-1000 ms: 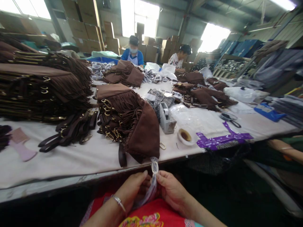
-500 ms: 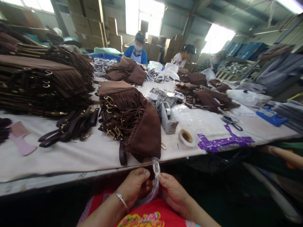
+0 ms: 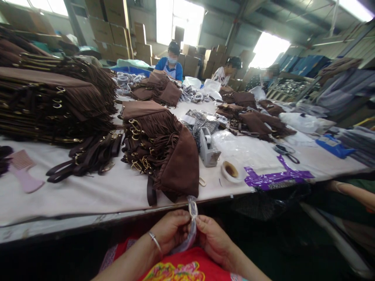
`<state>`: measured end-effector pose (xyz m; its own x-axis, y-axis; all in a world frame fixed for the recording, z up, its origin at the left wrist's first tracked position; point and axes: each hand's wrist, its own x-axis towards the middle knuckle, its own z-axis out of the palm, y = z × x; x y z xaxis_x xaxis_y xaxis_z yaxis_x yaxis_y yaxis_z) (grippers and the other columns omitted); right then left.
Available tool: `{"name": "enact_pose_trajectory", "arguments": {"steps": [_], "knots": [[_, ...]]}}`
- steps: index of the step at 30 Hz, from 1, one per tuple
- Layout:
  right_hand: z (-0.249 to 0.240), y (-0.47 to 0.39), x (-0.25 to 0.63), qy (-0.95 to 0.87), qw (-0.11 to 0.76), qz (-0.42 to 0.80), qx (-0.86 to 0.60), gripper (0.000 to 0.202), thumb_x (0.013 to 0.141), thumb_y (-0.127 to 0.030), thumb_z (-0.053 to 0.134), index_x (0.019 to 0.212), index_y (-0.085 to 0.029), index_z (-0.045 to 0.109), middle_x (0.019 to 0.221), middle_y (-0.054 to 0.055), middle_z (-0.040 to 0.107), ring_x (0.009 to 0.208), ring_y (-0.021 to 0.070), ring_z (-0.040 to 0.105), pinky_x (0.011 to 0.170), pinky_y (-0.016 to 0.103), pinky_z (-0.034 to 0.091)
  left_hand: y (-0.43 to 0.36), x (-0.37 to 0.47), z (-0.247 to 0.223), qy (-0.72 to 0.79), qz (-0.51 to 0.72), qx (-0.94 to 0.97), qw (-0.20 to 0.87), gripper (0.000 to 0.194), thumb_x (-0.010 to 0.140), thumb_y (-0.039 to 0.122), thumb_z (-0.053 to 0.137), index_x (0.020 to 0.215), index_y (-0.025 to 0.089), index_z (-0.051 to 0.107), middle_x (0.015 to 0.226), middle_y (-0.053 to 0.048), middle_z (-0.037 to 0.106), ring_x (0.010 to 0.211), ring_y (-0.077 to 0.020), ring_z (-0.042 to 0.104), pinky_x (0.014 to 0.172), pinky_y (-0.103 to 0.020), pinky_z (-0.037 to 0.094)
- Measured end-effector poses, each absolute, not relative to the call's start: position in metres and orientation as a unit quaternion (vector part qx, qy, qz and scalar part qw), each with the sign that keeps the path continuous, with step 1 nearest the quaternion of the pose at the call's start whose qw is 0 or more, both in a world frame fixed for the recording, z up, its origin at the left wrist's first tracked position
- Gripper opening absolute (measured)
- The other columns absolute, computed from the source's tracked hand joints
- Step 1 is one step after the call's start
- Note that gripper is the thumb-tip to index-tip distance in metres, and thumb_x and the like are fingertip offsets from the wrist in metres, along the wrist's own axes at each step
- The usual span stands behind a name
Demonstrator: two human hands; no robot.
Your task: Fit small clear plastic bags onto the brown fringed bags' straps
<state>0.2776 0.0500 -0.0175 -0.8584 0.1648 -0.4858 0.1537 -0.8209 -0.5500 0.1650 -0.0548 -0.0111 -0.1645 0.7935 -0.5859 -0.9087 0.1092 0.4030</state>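
Observation:
A pale metal clasp (image 3: pixel 192 208) in clear plastic wrap (image 3: pixel 191 236) hangs just off the table edge, below a brown fringed bag (image 3: pixel 181 164). My left hand (image 3: pixel 172 230), with a bracelet on its wrist, has its fingers curled against the wrap from the left. On the other side, my right hand (image 3: pixel 211 235) pinches the wrapped piece at the clasp's lower end. The wrap trails down between both hands towards the red cloth on my lap. Several gold clasps show on the brown bags beside the fringe.
On the table (image 3: pixel 117 195) are a pink comb (image 3: pixel 25 171), dark straps (image 3: pixel 88 158), a tape dispenser (image 3: pixel 208 150), a tape roll (image 3: pixel 231 171) and purple tape (image 3: pixel 275 177). Stacked bags (image 3: pixel 43 101) rise at left. People work behind; another person's arm (image 3: pixel 354 193) is at right.
My left hand has moved slightly right and up, closer to the clasp. My right hand stays at the wrapped piece, nearly still.

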Motion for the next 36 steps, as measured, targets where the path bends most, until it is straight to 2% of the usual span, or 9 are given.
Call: {"name": "enact_pose_trajectory", "arguments": {"steps": [10,15,21,25,30,34,36], "knots": [[-0.015,0.048,0.276,-0.287,-0.005,0.924,-0.253,0.022,0.079,-0.03,0.073,0.086,-0.01,0.067,0.07,0.009,0.07,0.067,0.0191,0.068,0.078,0.04,0.052,-0.063,0.161,-0.013,0.371,0.666,-0.015,0.647,0.022,0.077,0.029,0.071,0.069,0.013,0.059,0.055,0.003,0.049,0.047,-0.0061,0.046,0.05,-0.019,0.034],[-0.009,0.05,0.277,-0.294,-0.004,0.929,-0.225,0.021,0.077,-0.026,0.073,0.088,-0.009,0.067,0.072,0.009,0.07,0.067,0.0187,0.067,0.077,0.038,0.051,-0.064,0.162,-0.003,0.405,0.665,0.023,0.627,0.03,0.075,0.036,0.071,0.064,0.014,0.055,0.053,0.005,0.046,0.046,-0.006,0.042,0.05,-0.02,0.029],[-0.012,0.048,0.279,-0.349,0.012,0.896,-0.276,0.028,0.07,-0.03,0.08,0.078,-0.01,0.063,0.065,0.005,0.067,0.057,0.0142,0.062,0.064,0.029,0.049,-0.063,0.16,0.001,0.551,0.613,0.056,0.563,0.031,0.072,0.044,0.067,0.066,0.017,0.053,0.045,0.005,0.047,0.037,-0.0066,0.033,0.042,-0.021,0.019],[-0.009,0.049,0.276,-0.457,0.015,0.827,-0.328,0.037,0.067,-0.042,0.08,0.071,-0.012,0.059,0.056,0.0,0.061,0.048,0.0086,0.053,0.051,0.021,0.039,-0.063,0.16,0.005,0.68,0.561,0.115,0.458,0.021,0.073,0.036,0.066,0.069,0.017,0.057,0.055,0.003,0.055,0.048,-0.0105,0.045,0.048,-0.022,0.031],[0.008,0.049,0.269,-0.598,-0.012,0.716,-0.36,0.044,0.068,-0.056,0.073,0.068,-0.015,0.055,0.047,-0.002,0.056,0.042,0.0089,0.048,0.044,0.021,0.033,-0.066,0.162,0.019,0.769,0.475,0.232,0.359,0.016,0.079,0.031,0.058,0.07,0.018,0.061,0.06,0.0,0.06,0.057,-0.0151,0.052,0.055,-0.026,0.036],[0.011,0.046,0.266,-0.664,0.028,0.651,-0.367,0.034,0.072,-0.048,0.068,0.066,-0.017,0.054,0.05,-0.002,0.055,0.046,0.0111,0.049,0.045,0.023,0.035,-0.064,0.161,0.027,0.803,0.442,0.284,0.281,0.012,0.077,0.026,0.059,0.069,0.018,0.063,0.069,-0.003,0.065,0.066,-0.0184,0.057,0.063,-0.028,0.038],[0.009,0.046,0.266,-0.717,0.054,0.599,-0.352,0.027,0.076,-0.04,0.065,0.066,-0.017,0.056,0.058,0.0,0.06,0.052,0.0124,0.052,0.047,0.023,0.037,-0.06,0.161,0.03,0.798,0.455,0.262,0.296,0.013,0.077,0.027,0.059,0.069,0.018,0.063,0.07,-0.004,0.066,0.068,-0.0194,0.058,0.064,-0.028,0.039]]}}
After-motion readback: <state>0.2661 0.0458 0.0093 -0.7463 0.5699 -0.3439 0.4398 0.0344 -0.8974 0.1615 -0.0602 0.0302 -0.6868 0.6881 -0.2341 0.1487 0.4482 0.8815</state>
